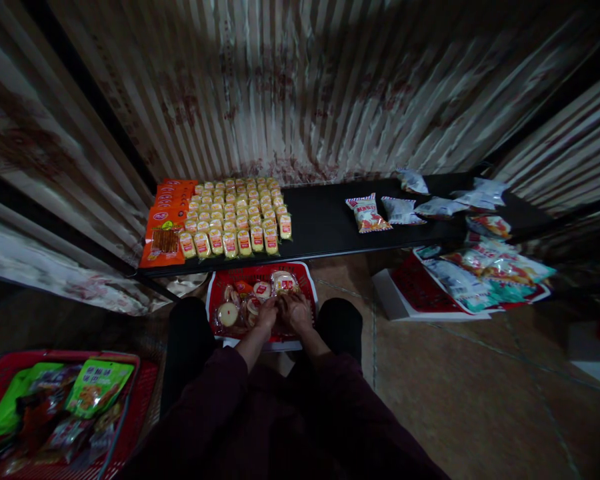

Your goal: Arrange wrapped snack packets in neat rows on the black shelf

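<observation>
Both my hands are inside a red basket (211,293) with a white rim, between my knees. My left hand (267,313) and my right hand (297,312) meet at the fingertips, fingers curled together over the packets. Whatever they pinch is too small and dark to make out. Around them lie round pastries in clear wrap: a pale pastry (228,314) at the left, a red-labelled pastry (262,290) in the middle and a larger wrapped one (283,281) just beyond my fingers. An orange packet (243,288) shows among them.
A low black shelf (320,223) carries orange snack packets (165,230), rows of small wrapped cakes (237,217) and scattered chip bags (369,213). Another red basket (405,287) with bags stands right. At lower left, a red basket (135,400) holds a green pouch (99,387).
</observation>
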The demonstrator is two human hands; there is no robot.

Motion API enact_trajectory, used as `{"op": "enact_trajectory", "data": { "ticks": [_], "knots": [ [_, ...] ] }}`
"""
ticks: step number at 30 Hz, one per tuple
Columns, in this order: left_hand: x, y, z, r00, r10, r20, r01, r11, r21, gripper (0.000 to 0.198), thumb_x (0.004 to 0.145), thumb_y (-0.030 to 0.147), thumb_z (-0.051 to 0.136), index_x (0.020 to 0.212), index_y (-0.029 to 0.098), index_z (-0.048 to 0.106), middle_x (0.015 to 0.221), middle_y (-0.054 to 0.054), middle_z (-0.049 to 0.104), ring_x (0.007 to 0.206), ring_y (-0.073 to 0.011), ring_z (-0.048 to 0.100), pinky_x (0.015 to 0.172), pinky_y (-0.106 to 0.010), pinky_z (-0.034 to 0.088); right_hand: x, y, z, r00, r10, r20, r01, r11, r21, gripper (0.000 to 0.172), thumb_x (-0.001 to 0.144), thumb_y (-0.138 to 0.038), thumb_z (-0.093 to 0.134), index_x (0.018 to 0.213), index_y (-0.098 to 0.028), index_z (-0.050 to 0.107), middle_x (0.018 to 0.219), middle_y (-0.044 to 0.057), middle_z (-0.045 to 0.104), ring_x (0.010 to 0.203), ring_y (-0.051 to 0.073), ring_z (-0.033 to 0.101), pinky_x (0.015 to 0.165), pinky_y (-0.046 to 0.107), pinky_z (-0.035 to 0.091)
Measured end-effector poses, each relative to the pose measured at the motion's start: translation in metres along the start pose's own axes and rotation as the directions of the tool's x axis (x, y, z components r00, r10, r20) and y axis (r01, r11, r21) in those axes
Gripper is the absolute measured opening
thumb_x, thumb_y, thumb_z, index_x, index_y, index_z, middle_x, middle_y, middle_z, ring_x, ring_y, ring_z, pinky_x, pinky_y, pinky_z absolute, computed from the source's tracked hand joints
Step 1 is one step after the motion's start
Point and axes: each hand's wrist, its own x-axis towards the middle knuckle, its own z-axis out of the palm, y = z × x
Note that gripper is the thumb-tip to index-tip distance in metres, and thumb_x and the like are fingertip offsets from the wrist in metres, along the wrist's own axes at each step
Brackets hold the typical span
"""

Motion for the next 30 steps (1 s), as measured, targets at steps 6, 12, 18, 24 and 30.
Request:
{"op": "enact_trajectory", "data": {
  "ticks": [6,12,18,24,30],
  "knots": [
    [0.004,0.001,0.003,0.998,-0.055,-0.040,0.045,0.974,-0.222,0.044,0.073,0.004,0.047,0.112,0.014,0.065,0.116,-0.010,0.068,0.107,-0.0168,0.063,0.098,-0.032,0.047,0.000,-0.001,0.004,0.998,0.018,-0.057,-0.016,0.999,0.036,0.035,0.093,-0.035,0.042,0.114,-0.017,0.064,0.119,0.015,0.065,0.121,0.028,0.050,0.101,0.044,0.034],
    [-0.002,0.013,0.002,0.999,-0.037,-0.010,0.032,0.943,-0.331,0.031,0.075,0.010,0.048,0.100,0.015,0.066,0.115,-0.010,0.068,0.104,-0.0169,0.065,0.097,-0.032,0.048,0.003,0.003,0.012,0.988,-0.017,-0.152,0.046,0.980,0.191,0.043,0.089,-0.037,0.048,0.124,-0.014,0.058,0.120,0.015,0.064,0.116,0.027,0.054,0.102,0.042,0.039],
    [-0.014,0.031,-0.004,0.995,-0.087,0.049,0.100,0.851,-0.515,0.021,0.071,0.014,0.059,0.090,0.014,0.066,0.110,-0.013,0.069,0.105,-0.0196,0.064,0.102,-0.034,0.042,0.007,0.012,0.022,0.956,0.038,-0.290,0.070,0.933,0.353,0.042,0.087,-0.030,0.043,0.124,-0.016,0.058,0.118,0.013,0.066,0.108,0.026,0.061,0.097,0.039,0.046],
    [-0.015,0.037,-0.001,0.995,-0.083,0.047,0.095,0.823,-0.560,0.021,0.065,0.009,0.065,0.084,0.015,0.069,0.105,-0.011,0.070,0.099,-0.0196,0.065,0.098,-0.035,0.044,0.008,0.013,0.014,0.922,0.177,-0.343,0.064,0.807,0.587,0.042,0.088,-0.037,0.040,0.121,-0.019,0.059,0.114,0.011,0.068,0.104,0.025,0.064,0.094,0.040,0.049],
    [-0.011,0.036,0.001,0.995,-0.097,0.009,0.087,0.840,-0.536,0.022,0.065,0.005,0.065,0.083,0.015,0.070,0.097,-0.007,0.071,0.077,-0.0117,0.065,0.079,-0.025,0.050,0.009,0.014,0.014,0.930,0.236,-0.283,0.044,0.692,0.720,0.042,0.085,-0.041,0.044,0.115,-0.019,0.063,0.113,0.011,0.068,0.104,0.026,0.063,0.094,0.042,0.048]
  ]
}}
